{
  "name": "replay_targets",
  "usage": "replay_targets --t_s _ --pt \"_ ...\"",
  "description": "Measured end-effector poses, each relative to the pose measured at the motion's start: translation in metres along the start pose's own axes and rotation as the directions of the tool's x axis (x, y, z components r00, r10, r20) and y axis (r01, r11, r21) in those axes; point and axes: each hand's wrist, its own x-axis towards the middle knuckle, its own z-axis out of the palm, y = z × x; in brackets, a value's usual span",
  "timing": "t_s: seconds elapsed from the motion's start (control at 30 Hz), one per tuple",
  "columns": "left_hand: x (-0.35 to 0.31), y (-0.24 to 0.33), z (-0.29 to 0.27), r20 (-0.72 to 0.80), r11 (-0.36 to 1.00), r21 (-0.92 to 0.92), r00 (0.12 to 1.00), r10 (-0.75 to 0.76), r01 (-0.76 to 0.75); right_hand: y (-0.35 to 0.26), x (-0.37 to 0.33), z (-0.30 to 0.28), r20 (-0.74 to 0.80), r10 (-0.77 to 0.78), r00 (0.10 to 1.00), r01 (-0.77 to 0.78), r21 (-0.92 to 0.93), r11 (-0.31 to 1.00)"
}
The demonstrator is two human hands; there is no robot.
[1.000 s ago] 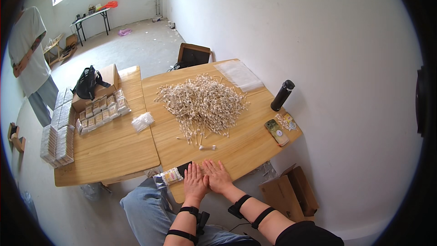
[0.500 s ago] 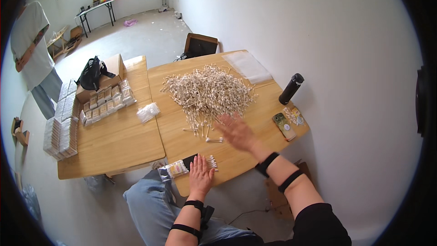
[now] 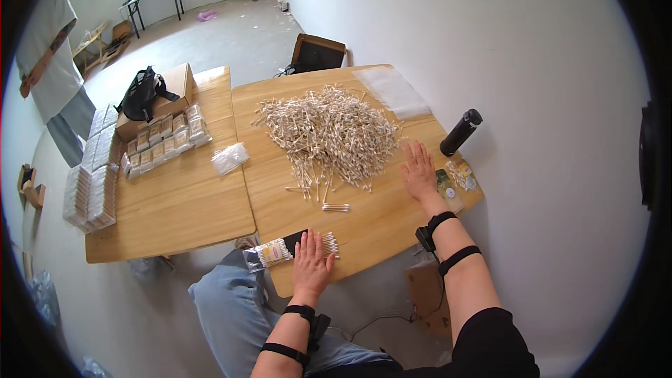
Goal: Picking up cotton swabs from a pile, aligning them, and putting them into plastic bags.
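My left hand [image 3: 313, 266] lies flat, fingers stretched out, over a black card [image 3: 292, 241] and a row of cotton swabs [image 3: 329, 244] at the front edge of the table. Left of it, a clear bag of cotton swabs [image 3: 271, 254] touches the card. My right hand [image 3: 420, 171] is open with nothing in it, just right of a large heap of cotton swabs [image 3: 332, 136]. A small bundle of swabs [image 3: 336, 207] rests between the heap and my left hand. My right wrist partly hides a phone [image 3: 450, 191].
A black bottle [image 3: 461, 131] stands at the table's right edge, near some loose swabs [image 3: 462, 175]. Clear bags [image 3: 230, 159], packed swab bags [image 3: 168, 143] and white stacks [image 3: 91, 196] occupy the left table. A person [image 3: 52, 63] stands beyond it.
My right hand has swung right, from the heap's front edge to beside the phone. My left hand keeps its place on the card and swabs. The view has shifted slightly.
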Motion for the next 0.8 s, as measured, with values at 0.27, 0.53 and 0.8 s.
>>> replay_targets --t_s 0.27,0.53,0.8 --pt "0.0 0.003 -0.006 0.031 0.999 -0.039 0.999 -0.032 0.034 -0.019 -0.004 0.02 0.063 -0.025 0.998 0.023 0.032 0.999" --pt "0.003 0.006 -0.007 -0.004 0.998 -0.049 1.0 -0.027 0.027 -0.016 -0.01 0.04 -0.065 0.315 0.947 -0.303 0.152 0.941" --pt "-0.001 -0.001 -0.003 -0.037 0.999 -0.045 0.999 -0.017 0.016 -0.039 -0.035 0.007 0.059 -0.286 0.956 0.289 -0.05 0.956"
